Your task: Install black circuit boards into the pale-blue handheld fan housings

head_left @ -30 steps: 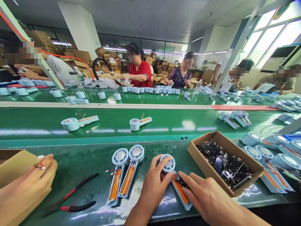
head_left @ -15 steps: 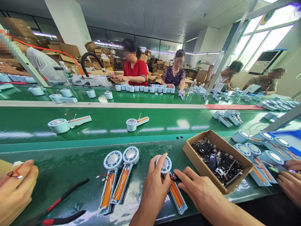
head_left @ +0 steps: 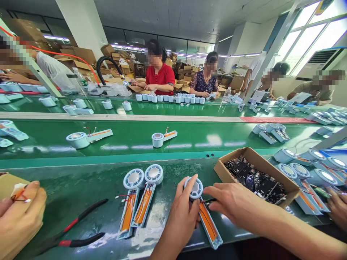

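My left hand (head_left: 182, 216) grips a pale blue fan half-shell (head_left: 202, 209) lying on the green bench, thumb beside its round white head, with the orange battery showing in its handle. My right hand (head_left: 235, 202) comes in from the right and pinches a small black circuit board (head_left: 209, 200) at the top of that handle. Two more open fan shells (head_left: 139, 196) lie side by side to the left.
A cardboard box of black circuit boards (head_left: 291, 187) stands at the right, with more fan shells (head_left: 303, 173) beyond it. Red-handled pliers (head_left: 73, 231) lie at the left near another person's hand (head_left: 18, 216). Fan parts ride the green conveyor (head_left: 189, 139); several people work across it.
My right hand has drawn back a little and lifted at the wrist, still pinching the board on the handle. The view has shifted slightly; another hand shows at the right edge.
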`<state>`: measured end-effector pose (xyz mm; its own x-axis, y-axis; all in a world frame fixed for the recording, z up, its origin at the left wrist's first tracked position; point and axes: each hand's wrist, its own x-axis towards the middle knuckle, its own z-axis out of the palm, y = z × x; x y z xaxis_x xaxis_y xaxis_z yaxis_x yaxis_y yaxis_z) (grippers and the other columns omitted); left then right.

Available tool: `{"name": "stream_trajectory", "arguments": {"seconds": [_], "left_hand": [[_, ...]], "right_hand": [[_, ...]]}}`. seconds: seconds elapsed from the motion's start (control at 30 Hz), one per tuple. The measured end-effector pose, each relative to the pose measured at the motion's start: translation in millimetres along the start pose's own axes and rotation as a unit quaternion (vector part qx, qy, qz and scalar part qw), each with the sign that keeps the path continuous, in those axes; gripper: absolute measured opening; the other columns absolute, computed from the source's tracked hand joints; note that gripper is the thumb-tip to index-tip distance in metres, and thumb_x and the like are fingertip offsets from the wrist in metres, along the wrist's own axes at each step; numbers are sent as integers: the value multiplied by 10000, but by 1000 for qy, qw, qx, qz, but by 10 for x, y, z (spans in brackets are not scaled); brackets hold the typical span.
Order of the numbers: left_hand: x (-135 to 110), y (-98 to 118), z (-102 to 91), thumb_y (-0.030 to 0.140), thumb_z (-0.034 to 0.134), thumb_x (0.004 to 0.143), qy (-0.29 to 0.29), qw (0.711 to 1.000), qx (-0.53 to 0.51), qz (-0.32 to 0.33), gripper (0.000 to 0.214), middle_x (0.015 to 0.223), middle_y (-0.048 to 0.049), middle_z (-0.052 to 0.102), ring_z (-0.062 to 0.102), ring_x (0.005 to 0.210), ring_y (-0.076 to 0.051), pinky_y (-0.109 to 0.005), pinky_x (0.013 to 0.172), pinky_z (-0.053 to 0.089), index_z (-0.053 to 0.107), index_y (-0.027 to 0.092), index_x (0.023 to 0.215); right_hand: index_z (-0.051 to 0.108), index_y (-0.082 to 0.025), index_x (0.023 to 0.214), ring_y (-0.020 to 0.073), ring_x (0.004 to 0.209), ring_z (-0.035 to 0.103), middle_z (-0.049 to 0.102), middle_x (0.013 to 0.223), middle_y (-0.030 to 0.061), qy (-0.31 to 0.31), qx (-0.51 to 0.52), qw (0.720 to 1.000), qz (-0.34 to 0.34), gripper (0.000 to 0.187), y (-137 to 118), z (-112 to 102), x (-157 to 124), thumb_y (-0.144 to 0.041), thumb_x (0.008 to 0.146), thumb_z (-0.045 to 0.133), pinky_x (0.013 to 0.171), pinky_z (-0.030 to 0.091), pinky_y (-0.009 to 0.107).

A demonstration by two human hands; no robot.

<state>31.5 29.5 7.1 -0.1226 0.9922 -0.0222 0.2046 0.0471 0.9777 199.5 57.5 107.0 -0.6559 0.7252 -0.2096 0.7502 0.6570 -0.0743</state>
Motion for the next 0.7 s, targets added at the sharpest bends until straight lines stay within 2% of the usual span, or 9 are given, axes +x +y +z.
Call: {"name": "stream_trajectory", "arguments": {"seconds": [0.1,0.17,0.23,0.33,0.43,0.57,0.7], "left_hand": [[22,69,-54,169,498,845,-122,989,-67,-46,613,1544,-43,388,569,453,-26,-223,380,539,499,400,1413],[49,101,-89,128,504,804,-138,987,-69,-51,656,1533,-57,377,582,467,-26,-204,361,526,489,378,1410],[62,105,-90,116,504,795,-121,989,-70,-51,640,1512,-48,394,572,459,-20,-188,333,500,512,373,1381],[35,53,-41,145,503,823,-90,992,-76,-44,588,1502,-36,401,561,445,-19,-196,323,498,535,382,1360],[-27,-20,-4,190,471,874,-78,993,-81,-43,577,1558,-25,330,574,483,-36,-232,364,549,502,422,1402],[-86,-51,-56,216,427,929,-96,991,-91,-37,584,1611,-2,245,590,546,-51,-317,594,642,429,467,1456],[-90,-58,-137,228,428,947,-124,986,-109,-37,576,1617,-2,205,628,629,-70,-341,724,640,412,464,1471]], "right_hand": [[616,-243,1171,222,809,668,623,1008,40,-16,28,999,-23,316,106,-99,-5,-104,888,607,664,470,317],[631,-235,1146,211,793,651,599,1021,46,-15,40,998,-41,319,118,-107,-24,-72,875,585,680,492,324],[662,-217,1066,198,803,646,598,1004,46,0,91,995,-27,247,87,-48,-61,-71,886,576,724,516,324],[695,-214,1015,179,826,654,617,931,29,78,195,977,41,162,-16,193,-149,-122,927,595,766,536,294],[694,-209,1131,153,779,666,635,879,25,191,248,945,94,188,-159,561,-233,-237,994,568,721,555,236],[677,-170,1222,141,737,680,634,876,45,317,216,916,119,271,-363,986,-237,-292,1007,566,678,574,198],[666,-130,1252,132,674,673,608,838,46,368,160,904,147,301,-469,1192,-178,-259,990,593,613,578,182]]}}
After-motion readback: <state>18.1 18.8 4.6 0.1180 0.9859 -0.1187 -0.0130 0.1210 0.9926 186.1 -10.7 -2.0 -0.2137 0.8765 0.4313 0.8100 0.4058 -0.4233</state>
